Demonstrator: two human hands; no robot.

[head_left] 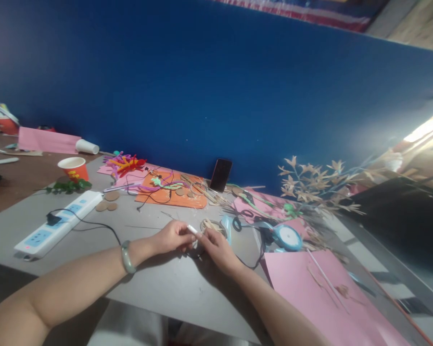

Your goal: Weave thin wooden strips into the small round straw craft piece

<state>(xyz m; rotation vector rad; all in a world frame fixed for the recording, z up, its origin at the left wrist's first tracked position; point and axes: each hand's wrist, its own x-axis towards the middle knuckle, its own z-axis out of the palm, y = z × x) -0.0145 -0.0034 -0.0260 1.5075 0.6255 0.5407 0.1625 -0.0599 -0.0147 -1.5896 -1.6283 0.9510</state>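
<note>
My left hand [172, 236] and my right hand [218, 248] meet over the grey table [159, 288], both with fingers pinched on a small white stick-like piece [192, 229] held between them. A jade bangle [127, 257] sits on my left wrist. Just beyond the fingers lies a coil of straw-coloured raffia [211, 225].
A white power strip [57, 222] with a black plug lies left. A red paper cup [74, 168], coloured pipe cleaners [126, 164], orange paper [173, 192], a leaning phone [221, 175], light-blue ribbon spool [287, 237], dried branches [317, 185] and pink paper [321, 293] surround the hands.
</note>
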